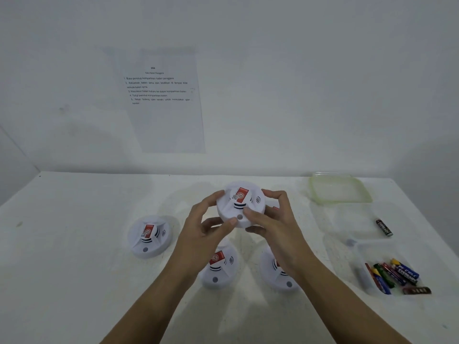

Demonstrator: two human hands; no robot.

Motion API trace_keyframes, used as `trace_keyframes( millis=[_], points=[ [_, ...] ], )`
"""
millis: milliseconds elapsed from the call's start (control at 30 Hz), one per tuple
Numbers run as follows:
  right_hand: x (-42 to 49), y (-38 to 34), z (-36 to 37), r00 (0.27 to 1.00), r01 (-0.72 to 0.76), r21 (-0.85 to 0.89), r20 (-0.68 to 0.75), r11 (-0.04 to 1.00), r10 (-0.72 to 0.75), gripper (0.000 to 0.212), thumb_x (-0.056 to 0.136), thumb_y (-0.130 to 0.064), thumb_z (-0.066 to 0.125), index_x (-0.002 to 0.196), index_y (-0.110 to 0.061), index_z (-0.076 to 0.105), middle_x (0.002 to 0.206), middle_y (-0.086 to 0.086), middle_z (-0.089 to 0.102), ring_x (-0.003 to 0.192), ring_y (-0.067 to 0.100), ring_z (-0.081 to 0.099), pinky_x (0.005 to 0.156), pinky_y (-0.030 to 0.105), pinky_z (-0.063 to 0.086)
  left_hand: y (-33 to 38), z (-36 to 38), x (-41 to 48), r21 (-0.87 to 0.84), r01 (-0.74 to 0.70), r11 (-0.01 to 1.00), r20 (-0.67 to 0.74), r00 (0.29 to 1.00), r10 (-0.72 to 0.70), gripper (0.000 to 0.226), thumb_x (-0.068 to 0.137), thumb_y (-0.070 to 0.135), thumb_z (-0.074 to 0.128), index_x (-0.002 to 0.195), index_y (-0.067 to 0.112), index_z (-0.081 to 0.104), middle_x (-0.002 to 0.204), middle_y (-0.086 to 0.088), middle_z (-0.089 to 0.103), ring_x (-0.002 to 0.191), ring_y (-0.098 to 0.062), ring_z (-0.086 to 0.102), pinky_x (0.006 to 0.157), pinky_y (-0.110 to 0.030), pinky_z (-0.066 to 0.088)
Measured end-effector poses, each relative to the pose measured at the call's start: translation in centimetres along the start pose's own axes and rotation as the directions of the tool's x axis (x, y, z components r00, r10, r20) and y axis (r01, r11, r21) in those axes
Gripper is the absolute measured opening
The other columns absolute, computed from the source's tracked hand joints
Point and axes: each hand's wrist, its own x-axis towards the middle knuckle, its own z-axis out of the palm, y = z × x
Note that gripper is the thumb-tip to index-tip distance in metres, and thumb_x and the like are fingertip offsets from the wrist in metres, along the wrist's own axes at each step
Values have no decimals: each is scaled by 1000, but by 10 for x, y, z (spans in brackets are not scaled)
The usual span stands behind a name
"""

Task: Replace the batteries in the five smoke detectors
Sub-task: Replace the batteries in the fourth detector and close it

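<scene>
White red-labelled smoke detector (240, 207) held face-up above table; batteries (395, 275) lie rightward.

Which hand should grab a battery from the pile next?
Probably the right hand: the batteries lie near the right edge of the table, on its side. Both hands grip the smoke detector, so the left hand could hold it alone.

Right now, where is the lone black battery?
Head view, right side: the black cylindrical battery lies between the green-rimmed clear lid and the colourful battery pile.

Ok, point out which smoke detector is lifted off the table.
The held detector, gripped by the left hand and right hand at centre. The far-left detector, middle detector and right detector rest on the table.
</scene>
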Motion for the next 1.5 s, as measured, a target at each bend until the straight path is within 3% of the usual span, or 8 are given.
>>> trace_keyframes(
  millis=[233, 367, 500, 800, 933, 1067, 1333, 1500],
  points=[
    [7, 12, 4, 998, 28, -118, 51, 993, -22, 53, 87, -15, 77, 127, -33, 48, 109, -10, 75, 103, 12, 72, 84, 28, 60, -4, -18, 13, -36, 74, 997, 160, 985, -67, 59, 87, 12, 77, 130, 44, 52, 120, 6, 72, 107, -22, 71, 89, -40, 61],
    [10, 15, 7, 992, 85, -126, 107, 988, -71, 58, 89, -11, 74, 136, -33, 48, 121, 0, 71, 110, 15, 70, 88, 33, 60, -9, -20, 18, -23, 30, 999, 135, 991, -27, 56, 86, 11, 78, 125, 45, 55, 124, 13, 68, 114, -18, 68, 90, -35, 60],
    [12, 12, 8, 977, 133, -159, 188, 978, -103, 58, 93, -2, 68, 138, -33, 49, 130, -1, 66, 117, 14, 65, 91, 31, 59, -9, -19, 21, 12, -63, 998, 158, 986, 60, 55, 86, 4, 77, 129, 30, 56, 125, 16, 65, 116, -9, 64, 87, -27, 59],
    [20, -9, -5, 945, 129, -225, 323, 966, -51, 58, 86, 6, 72, 133, -24, 55, 124, 8, 68, 111, 26, 69, 92, 44, 60, -5, -26, 23, 19, -97, 995, 168, 982, 92, 57, 85, -2, 76, 130, 26, 55, 124, 16, 65, 112, -7, 66, 80, -22, 58],
    [22, -14, -7, 937, 115, -220, 348, 969, -32, 53, 89, 2, 71, 132, -24, 55, 122, 15, 67, 105, 31, 71, 90, 43, 60, -1, -30, 25, 27, -102, 994, 171, 980, 96, 57, 85, -3, 75, 130, 27, 56, 121, 21, 66, 112, -4, 66, 80, -19, 58],
    [23, -11, -2, 946, 116, -185, 321, 976, -51, 53, 89, 5, 69, 132, -22, 57, 120, 13, 69, 104, 27, 72, 82, 33, 59, 1, -31, 26, 27, -109, 994, 167, 981, 103, 57, 84, -3, 75, 131, 25, 58, 123, 12, 67, 112, -11, 67, 83, -23, 59],
    [17, -5, 2, 949, 148, -91, 292, 985, -116, 52, 90, 4, 68, 134, -20, 55, 124, 12, 68, 113, 34, 68, 91, 53, 58, 5, -32, 25, -28, -109, 994, 169, 979, 112, 59, 84, -3, 76, 132, 25, 59, 123, 11, 68, 112, -13, 68, 85, -27, 60],
    [14, -5, 2, 955, 156, -113, 273, 981, -120, 52, 89, -1, 71, 134, -20, 53, 126, 11, 67, 115, 31, 67, 93, 55, 57, 5, -31, 24, -44, -106, 993, 158, 981, 112, 60, 83, -4, 77, 133, 24, 59, 125, 8, 68, 113, -16, 68, 86, -30, 61]
  ],
)
